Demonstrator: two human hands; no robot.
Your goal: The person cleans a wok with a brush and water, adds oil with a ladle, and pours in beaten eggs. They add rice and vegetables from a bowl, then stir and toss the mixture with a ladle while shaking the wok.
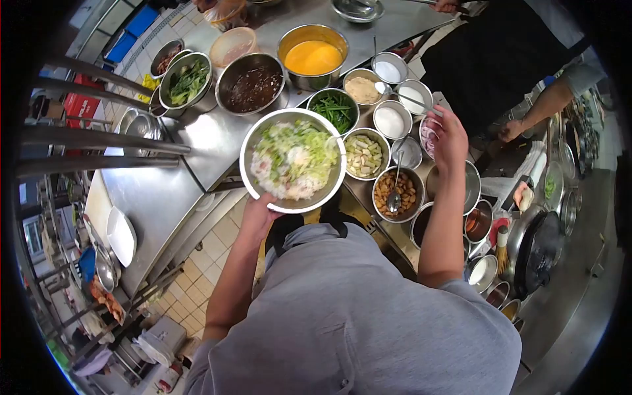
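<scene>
My left hand [259, 216] grips the near rim of a steel mixing bowl [245, 164], fingers partly hidden beneath it. Rice and chopped lettuce [297, 158] fill the bowl, which is held off the counter in front of my body. Over the seasoning tubs my right hand [449, 139] is closed on the long handle of a spoon [416, 102]. The spoon's head, with something white on it, is at the edge of a tub of tan powder [361, 87]. Beneath the handle stands a tub of white powder [414, 91]; another white tub [391, 121] sits closer to me.
Pots of orange liquid [313, 58], dark sauce [251, 84] and leafy greens [188, 81] line the back counter. Tubs of green beans [334, 108], chopped pale vegetable [364, 153] and brown chunks [397, 191] crowd the front. A co-worker's arm [546, 105] reaches in at right, near a wok [536, 253].
</scene>
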